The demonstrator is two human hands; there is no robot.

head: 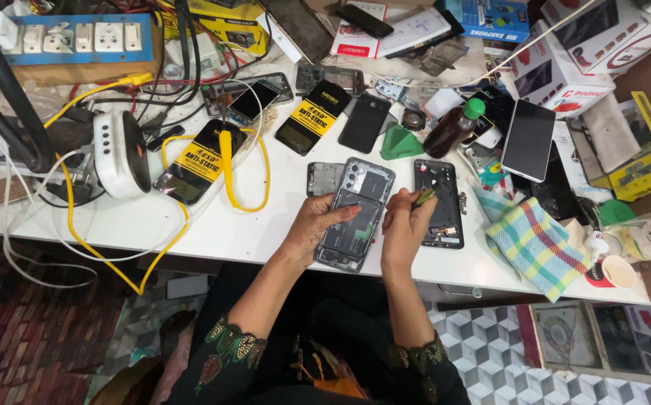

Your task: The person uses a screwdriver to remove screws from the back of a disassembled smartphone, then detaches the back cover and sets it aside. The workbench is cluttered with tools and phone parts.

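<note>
While the left hand [318, 225] lies flat, fingers spread, steadying the opened grey smartphone [357, 214] near the white table's [213, 232] edge, the right hand [404, 221] pinches a thin green-tipped tool [424, 197]; careful prying seems underway. Beyond stands a brown bottle [451, 129].

Both forearms reach forward from the bottom edge, converging. Left hand [316, 225]: palm down, fingers extended flat, pointing right. Right hand [404, 223]: just beside it, fingers curled, thumb and forefinger pinched together. Wrists straight.
</note>
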